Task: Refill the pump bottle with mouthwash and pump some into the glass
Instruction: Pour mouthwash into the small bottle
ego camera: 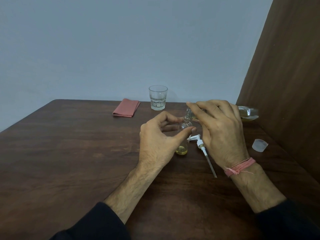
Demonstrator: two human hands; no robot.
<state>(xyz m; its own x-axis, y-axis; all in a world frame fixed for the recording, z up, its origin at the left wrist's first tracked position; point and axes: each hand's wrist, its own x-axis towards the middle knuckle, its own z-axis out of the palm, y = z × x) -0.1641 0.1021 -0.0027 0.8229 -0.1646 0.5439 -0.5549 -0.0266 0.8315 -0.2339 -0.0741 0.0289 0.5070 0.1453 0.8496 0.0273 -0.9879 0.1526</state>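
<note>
Left hand (155, 137) pinches clear pump bottle (184, 135) upright; right hand (220, 125) grips tilted mouthwash bottle (247, 113), neck at its mouth. No legible labels. Pump head (201, 146) lies on table (69, 153).

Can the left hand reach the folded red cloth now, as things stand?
Probably not at once: the left hand is steadying the small clear pump bottle. The bare brown wooden table leaves the way to the folded red cloth open.
</note>
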